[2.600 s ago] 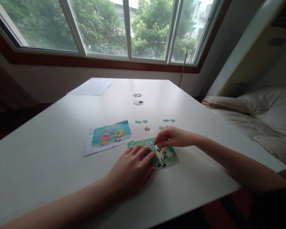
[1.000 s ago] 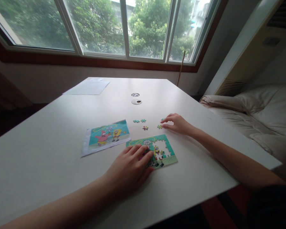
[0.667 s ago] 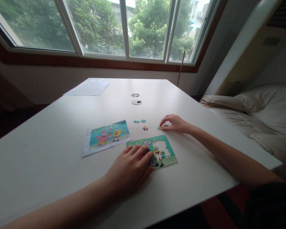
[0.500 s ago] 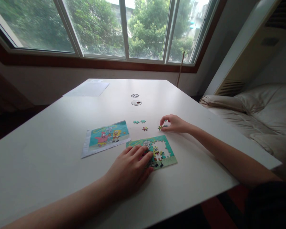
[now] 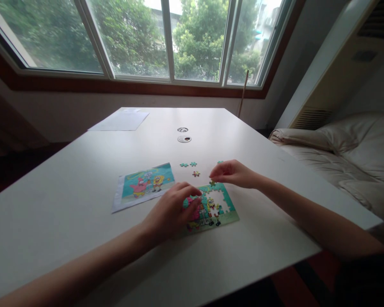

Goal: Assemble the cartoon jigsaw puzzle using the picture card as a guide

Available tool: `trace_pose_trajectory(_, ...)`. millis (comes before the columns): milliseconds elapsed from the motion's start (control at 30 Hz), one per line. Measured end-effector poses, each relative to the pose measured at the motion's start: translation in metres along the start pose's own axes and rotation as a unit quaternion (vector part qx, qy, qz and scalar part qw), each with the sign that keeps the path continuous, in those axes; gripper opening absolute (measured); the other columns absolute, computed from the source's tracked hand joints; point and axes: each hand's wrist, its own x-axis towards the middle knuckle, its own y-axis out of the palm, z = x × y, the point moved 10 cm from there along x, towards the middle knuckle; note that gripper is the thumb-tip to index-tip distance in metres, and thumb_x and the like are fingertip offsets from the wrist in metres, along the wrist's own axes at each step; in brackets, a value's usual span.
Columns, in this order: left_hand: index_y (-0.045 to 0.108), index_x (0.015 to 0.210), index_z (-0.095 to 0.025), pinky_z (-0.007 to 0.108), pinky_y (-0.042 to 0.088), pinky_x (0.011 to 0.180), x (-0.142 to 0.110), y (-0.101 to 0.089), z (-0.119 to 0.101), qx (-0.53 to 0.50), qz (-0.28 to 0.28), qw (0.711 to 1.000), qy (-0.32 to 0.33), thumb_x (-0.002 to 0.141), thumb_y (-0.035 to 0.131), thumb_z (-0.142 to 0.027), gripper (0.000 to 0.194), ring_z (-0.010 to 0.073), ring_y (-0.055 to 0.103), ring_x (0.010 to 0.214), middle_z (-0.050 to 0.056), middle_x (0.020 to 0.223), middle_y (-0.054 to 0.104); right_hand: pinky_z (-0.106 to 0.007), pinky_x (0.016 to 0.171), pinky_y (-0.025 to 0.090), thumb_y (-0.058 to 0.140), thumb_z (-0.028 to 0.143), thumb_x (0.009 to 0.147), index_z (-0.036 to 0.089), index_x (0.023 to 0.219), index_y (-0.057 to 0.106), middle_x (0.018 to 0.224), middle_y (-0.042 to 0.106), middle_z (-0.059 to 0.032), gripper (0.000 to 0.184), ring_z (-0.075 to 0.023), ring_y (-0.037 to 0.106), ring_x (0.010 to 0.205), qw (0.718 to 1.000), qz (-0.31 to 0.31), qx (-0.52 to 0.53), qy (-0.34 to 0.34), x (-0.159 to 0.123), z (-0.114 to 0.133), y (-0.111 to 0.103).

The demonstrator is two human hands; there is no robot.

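A partly assembled cartoon jigsaw puzzle (image 5: 222, 211) lies near the front of the white table (image 5: 67, 179). My left hand (image 5: 171, 209) rests on its left part, fingers curled loosely with the fingertips on the pieces. My right hand (image 5: 232, 174) hovers over the puzzle's far edge, thumb and fingers pinched on a small green-yellow puzzle piece (image 5: 213, 183). A printed reference picture (image 5: 145, 183) of the same cartoon lies just left of the puzzle. Several loose pieces (image 5: 188, 164) lie behind the puzzle.
A white sheet of paper (image 5: 120, 121) lies at the table's far left corner. Two round cable holes (image 5: 184, 138) sit mid-table. A window runs along the far wall. A cream cushioned sofa (image 5: 348, 153) stands right of the table.
My right hand went out to the loose pieces, picked one up and brought it back to the puzzle's far edge. My left hand lifted from flat to curled fingertips.
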Motion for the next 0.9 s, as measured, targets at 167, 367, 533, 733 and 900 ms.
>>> trace_pose_trajectory(167,0.066,0.08,-0.016,0.024,0.043,0.059,0.007,0.004,0.017,-0.117,0.027,0.989,-0.083,0.082,0.055,-0.03,0.018,0.0131,0.055,0.062,0.001,0.069,0.064,-0.025,0.064,0.049,0.069,0.028,0.07,0.014,0.093,0.062,0.074,0.068,-0.0036,0.028,-0.0118,0.063,0.069,0.999,0.027,0.028,0.01,-0.004,0.013,0.031)
trace_pose_trajectory(367,0.066,0.072,-0.014,0.02,0.039,0.05,0.006,0.015,0.021,-0.18,0.052,0.977,-0.106,0.077,0.059,-0.034,0.022,0.011,0.052,0.055,0.0,0.06,0.061,-0.025,0.061,0.048,0.071,0.029,0.068,0.013,0.086,0.062,0.069,0.066,-0.0019,0.026,-0.0113,0.061,0.065,0.998,-0.005,0.061,0.003,-0.005,0.026,0.038)
trace_pose_trajectory(533,0.06,0.07,-0.013,0.02,0.038,0.049,0.008,0.005,0.026,-0.205,0.007,0.97,-0.133,0.079,0.055,-0.039,0.028,0.0102,0.05,0.054,0.0,0.061,0.058,-0.024,0.061,0.047,0.071,0.034,0.068,0.014,0.085,0.063,0.071,0.063,-0.0009,0.028,-0.0095,0.059,0.065,0.997,-0.038,0.068,0.001,-0.006,0.02,0.033)
trace_pose_trajectory(733,0.062,0.071,-0.013,0.02,0.039,0.049,0.01,0.006,0.023,-0.186,0.013,0.975,-0.117,0.081,0.053,-0.04,0.03,0.0114,0.051,0.056,0.001,0.062,0.059,-0.024,0.058,0.048,0.072,0.034,0.066,0.014,0.077,0.063,0.068,0.062,0.0002,0.025,-0.0089,0.057,0.062,0.995,-0.032,0.095,0.009,-0.006,0.013,0.038)
trace_pose_trajectory(900,0.066,0.087,-0.018,0.031,0.044,0.071,0.005,0.004,0.018,-0.095,0.013,0.994,-0.051,0.079,0.058,-0.031,0.017,0.0184,0.055,0.077,0.004,0.082,0.063,-0.026,0.063,0.05,0.072,0.033,0.066,0.013,0.077,0.065,0.071,0.067,-0.0026,0.024,-0.0111,0.061,0.066,0.998,-0.022,0.058,0.014,-0.009,0.012,0.02)
